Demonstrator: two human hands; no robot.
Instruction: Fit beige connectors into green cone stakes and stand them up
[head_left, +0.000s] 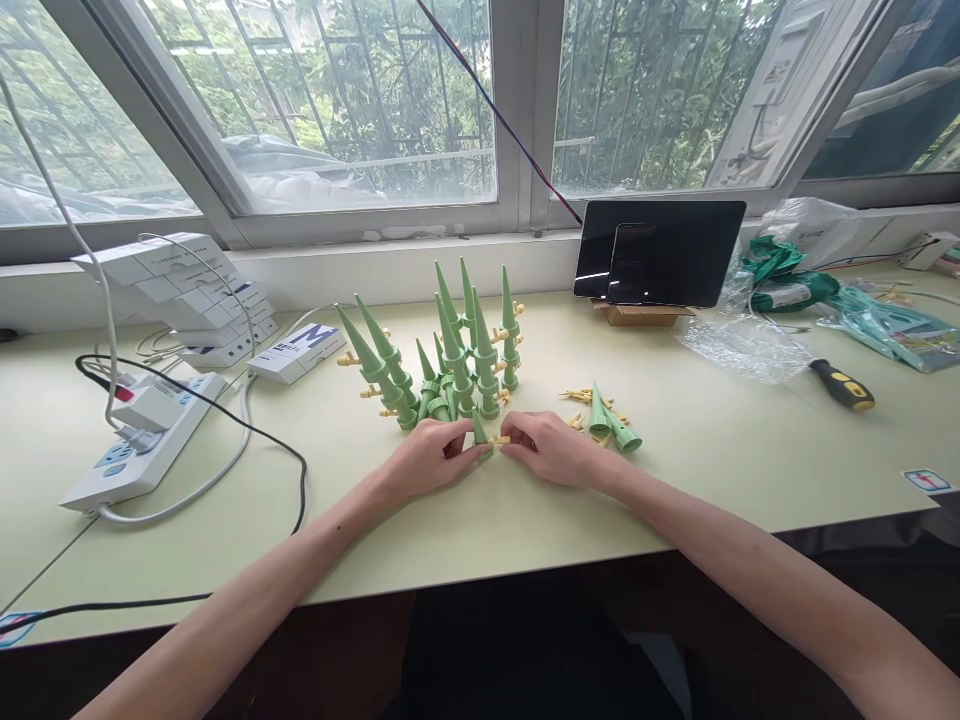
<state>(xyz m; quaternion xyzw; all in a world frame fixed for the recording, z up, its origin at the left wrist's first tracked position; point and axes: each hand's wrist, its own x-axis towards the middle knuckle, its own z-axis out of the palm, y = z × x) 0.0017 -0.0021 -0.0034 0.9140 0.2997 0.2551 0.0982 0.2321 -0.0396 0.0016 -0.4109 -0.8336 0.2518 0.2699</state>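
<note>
Between the thumb and fingers of my left hand (433,455) is a small green plastic watering spike (480,428), held point up just above the table. My right hand (553,450) pinches a small yellow plastic valve (498,440) at the spike's side; whether the valve is seated in it I cannot tell. Just behind my hands stand several green spikes (452,365) stacked in columns, many with yellow valves sticking out sideways. To the right of my right hand, two loose green cones (598,415) lie near a small pile of yellow valves (585,396).
A power strip (142,445) with cables and stacked white boxes (202,290) occupy the left. At the back right, a black tablet (675,250) leans on a cardboard stand with a phone before it. A screwdriver (841,385), clear plastic wrap (739,345) and green packets (896,330) lie rightward.
</note>
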